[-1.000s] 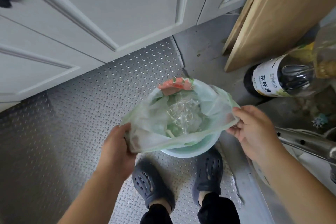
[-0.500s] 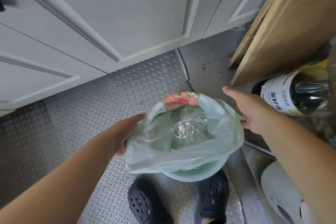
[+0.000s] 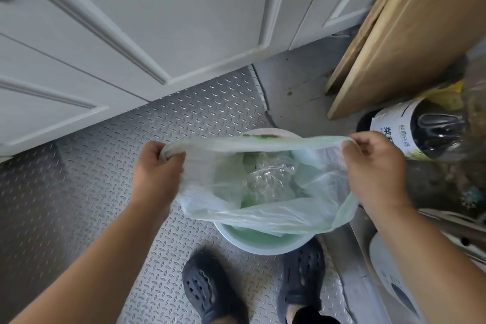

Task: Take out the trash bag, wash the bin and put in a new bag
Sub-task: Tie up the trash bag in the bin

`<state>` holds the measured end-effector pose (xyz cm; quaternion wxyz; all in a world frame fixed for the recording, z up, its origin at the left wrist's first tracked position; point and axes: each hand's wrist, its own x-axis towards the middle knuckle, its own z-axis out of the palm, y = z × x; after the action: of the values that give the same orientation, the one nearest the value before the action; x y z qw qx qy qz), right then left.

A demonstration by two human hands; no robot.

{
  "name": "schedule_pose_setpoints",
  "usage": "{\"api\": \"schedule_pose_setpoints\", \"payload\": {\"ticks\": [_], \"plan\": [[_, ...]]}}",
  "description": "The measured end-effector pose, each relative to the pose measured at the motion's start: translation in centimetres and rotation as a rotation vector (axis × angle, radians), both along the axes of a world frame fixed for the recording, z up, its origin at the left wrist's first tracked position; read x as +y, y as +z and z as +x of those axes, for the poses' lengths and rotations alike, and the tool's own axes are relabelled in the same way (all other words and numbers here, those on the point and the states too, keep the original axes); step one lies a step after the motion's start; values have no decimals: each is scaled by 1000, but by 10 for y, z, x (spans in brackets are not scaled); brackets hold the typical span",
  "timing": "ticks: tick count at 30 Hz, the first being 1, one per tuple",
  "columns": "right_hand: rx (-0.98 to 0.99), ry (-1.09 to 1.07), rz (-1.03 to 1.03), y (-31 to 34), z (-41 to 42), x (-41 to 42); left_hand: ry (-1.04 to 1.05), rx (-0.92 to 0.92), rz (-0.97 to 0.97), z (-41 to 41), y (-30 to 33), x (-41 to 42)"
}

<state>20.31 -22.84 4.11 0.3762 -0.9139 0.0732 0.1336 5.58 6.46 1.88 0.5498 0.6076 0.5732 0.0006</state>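
The left hand [image 3: 157, 166] is squeezed tight around one side of the thin, see-through green plastic trash bag [image 3: 263, 192]. The right hand [image 3: 373, 166] pinches the other side, so the far edge of the bag is pulled into a straight line between them. The bag sits over the round, pale green plastic bin [image 3: 263, 242] — its bottom hangs down inside. Crinkly clear plastic [image 3: 268, 179] lies in the bag. The bin stands on the bumpy grey metal floor [image 3: 92, 166], just in front of two dark rubber clogs [image 3: 210, 289]. A big dark bottle with a white label [image 3: 420, 131] stands near the right hand — behind it.
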Motion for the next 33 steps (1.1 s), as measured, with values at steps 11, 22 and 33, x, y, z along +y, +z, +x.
{"api": "schedule_pose_setpoints", "payload": {"ticks": [11,22,33], "plan": [[69,27,215,28,-47,-27,35,-92,-516,-42,10,24],[589,164,139,-25,-114,-79,-974,348,16,-101,-47,-29],[499,514,322,-27,-41,-28,-1049,-229,-262,-21,1,-10]]}}
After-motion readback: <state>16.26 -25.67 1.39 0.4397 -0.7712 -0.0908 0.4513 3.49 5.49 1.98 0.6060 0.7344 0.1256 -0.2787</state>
